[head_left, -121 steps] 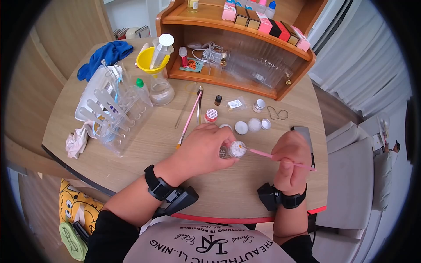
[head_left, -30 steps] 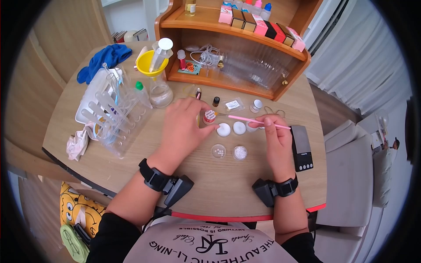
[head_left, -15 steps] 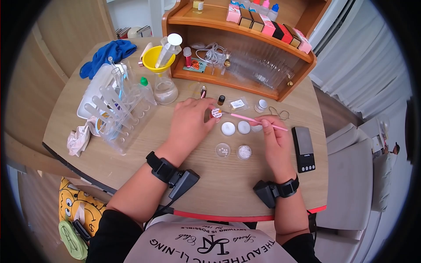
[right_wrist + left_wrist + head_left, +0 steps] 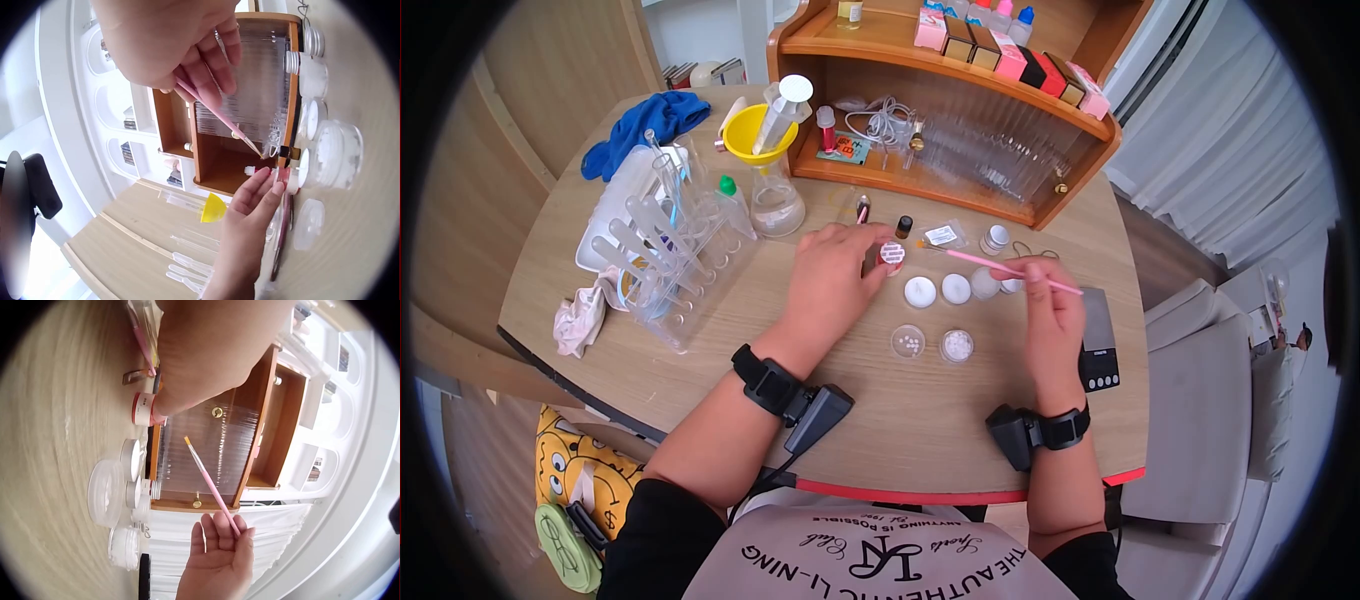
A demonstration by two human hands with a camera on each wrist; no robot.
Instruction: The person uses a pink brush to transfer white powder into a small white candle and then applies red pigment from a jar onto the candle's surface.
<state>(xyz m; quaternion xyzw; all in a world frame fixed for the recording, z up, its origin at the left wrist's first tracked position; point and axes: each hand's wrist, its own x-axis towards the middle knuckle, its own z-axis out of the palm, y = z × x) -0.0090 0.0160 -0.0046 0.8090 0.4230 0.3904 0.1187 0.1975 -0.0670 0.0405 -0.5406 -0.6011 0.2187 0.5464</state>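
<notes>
My left hand (image 4: 830, 275) grips a small round red-and-white pot (image 4: 891, 254) between thumb and fingers; the left wrist view shows the pot (image 4: 143, 409) standing on the table. Pinched in my right hand (image 4: 1055, 310) is a pink brush (image 4: 990, 264), its orange tip raised to the right of the pot. Below the pot lie two white discs (image 4: 920, 292) (image 4: 956, 289). Nearer to me are a clear dish (image 4: 908, 342) with small white pieces and a jar (image 4: 956, 347) full of white pieces. A small dark bottle (image 4: 904, 227) stands just behind the pot.
At the left stand a test tube rack (image 4: 680, 270), a flask (image 4: 778, 208) with a yellow funnel (image 4: 750, 135), and a blue cloth (image 4: 645, 130). A wooden cabinet (image 4: 940, 60) is behind. A scale (image 4: 1098, 340) lies at the right, near my right hand.
The jar and dish were set down from my left hand, which moved to the pot. My right hand brought the brush to the pot, then drew it away to the right.
</notes>
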